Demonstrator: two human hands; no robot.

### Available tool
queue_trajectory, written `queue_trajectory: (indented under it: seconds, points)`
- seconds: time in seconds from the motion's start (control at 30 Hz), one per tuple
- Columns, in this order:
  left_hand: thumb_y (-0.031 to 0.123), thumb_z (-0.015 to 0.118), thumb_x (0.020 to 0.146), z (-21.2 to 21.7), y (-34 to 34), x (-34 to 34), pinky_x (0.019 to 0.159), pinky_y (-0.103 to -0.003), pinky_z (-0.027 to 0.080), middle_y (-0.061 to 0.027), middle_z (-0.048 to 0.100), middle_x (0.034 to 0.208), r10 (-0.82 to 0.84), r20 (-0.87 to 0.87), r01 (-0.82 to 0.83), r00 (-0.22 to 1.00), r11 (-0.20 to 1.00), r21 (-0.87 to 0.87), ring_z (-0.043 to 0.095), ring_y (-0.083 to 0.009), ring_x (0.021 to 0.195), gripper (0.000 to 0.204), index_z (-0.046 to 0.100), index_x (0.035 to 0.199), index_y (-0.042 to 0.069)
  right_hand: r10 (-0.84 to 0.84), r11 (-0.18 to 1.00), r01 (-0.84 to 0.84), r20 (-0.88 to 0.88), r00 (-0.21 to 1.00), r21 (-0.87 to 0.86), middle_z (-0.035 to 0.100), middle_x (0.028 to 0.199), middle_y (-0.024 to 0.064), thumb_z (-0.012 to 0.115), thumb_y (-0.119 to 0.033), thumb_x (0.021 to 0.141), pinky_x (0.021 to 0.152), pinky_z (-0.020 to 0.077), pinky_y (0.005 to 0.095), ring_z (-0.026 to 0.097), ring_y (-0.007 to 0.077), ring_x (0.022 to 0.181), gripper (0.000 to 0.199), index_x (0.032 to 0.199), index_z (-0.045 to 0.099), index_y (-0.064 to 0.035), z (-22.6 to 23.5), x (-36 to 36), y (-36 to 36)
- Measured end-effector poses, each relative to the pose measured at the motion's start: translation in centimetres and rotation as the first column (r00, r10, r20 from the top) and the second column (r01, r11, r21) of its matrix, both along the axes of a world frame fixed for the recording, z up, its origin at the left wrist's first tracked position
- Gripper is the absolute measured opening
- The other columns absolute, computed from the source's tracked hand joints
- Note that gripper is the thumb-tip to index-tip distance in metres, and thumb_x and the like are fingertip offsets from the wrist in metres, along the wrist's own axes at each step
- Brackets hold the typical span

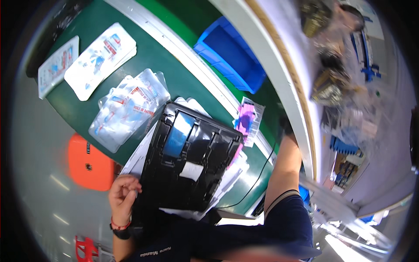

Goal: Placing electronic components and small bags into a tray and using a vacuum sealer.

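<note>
A black plastic tray [194,163] with moulded compartments lies tilted on the bench, close in front of me. One compartment holds a flat blue rectangular piece [179,134], and a small white paper slip [191,171] rests near the middle. My left hand [123,194] is beside the tray's left edge, fingers curled in; anything inside them is hidden. My right arm stretches forward to the right, and my right hand [286,125] is in dark shadow beside the pale shelf edge, its fingers not readable. Left of the tray lie several clear printed plastic sheets [126,109].
Stacked white printed cards [100,61] sit farther left on the green bench [65,94]. A blue bin [231,54] stands beyond the bench's far rail. Pink and purple packaging [247,118] is right of the tray, near a black cable [257,181]. An orange stool [91,163] stands at left.
</note>
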State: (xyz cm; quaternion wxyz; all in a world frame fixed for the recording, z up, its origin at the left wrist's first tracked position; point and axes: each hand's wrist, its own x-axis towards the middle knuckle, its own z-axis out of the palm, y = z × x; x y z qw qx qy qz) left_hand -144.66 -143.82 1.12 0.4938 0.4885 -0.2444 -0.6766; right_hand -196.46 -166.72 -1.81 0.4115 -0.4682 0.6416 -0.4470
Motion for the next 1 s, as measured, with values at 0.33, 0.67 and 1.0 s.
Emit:
queue_trajectory:
  seconds: [0.33,0.67,1.0]
  points:
    - [0.005,0.056,0.084,1.6,-2.2,-0.6,0.073,-0.021,0.042,-0.0008,0.055,0.087,-0.204,0.134,0.197,0.970,0.978,0.062,0.051,-0.0077,0.080,0.017,0.055,0.101,0.002,-0.366,0.915,0.391,-0.207,0.908,0.098,0.060,0.082,0.0018,0.059,-0.007,0.081,0.064,0.0426,0.0216,0.052,0.0082,0.071,0.016,0.097,0.056,-0.0013,5.5,6.6,20.3]
    - [0.023,0.071,0.068,2.6,-6.4,-3.7,0.090,-0.044,0.033,-0.0211,0.050,0.105,0.069,0.893,0.624,0.446,0.691,-0.365,0.043,-0.0378,0.102,0.062,0.045,0.118,0.000,-0.325,0.871,0.459,-0.496,0.805,0.176,0.063,0.071,0.0159,0.066,-0.014,0.073,0.060,0.0495,0.0320,0.063,0.0252,0.064,0.019,0.085,0.060,0.0001,6.4,18.6,35.6]
    - [0.012,0.073,0.063,-0.1,-8.4,-4.3,0.073,-0.035,0.045,-0.0125,0.056,0.089,-0.249,0.917,0.573,0.311,0.819,0.028,0.056,-0.0271,0.083,0.054,0.053,0.112,0.001,-0.162,0.884,0.345,-0.486,0.859,0.315,0.062,0.075,0.0143,0.071,-0.024,0.069,0.064,0.0482,0.0391,0.062,0.0312,0.072,0.039,0.097,0.055,-0.0020,6.3,25.4,30.6]
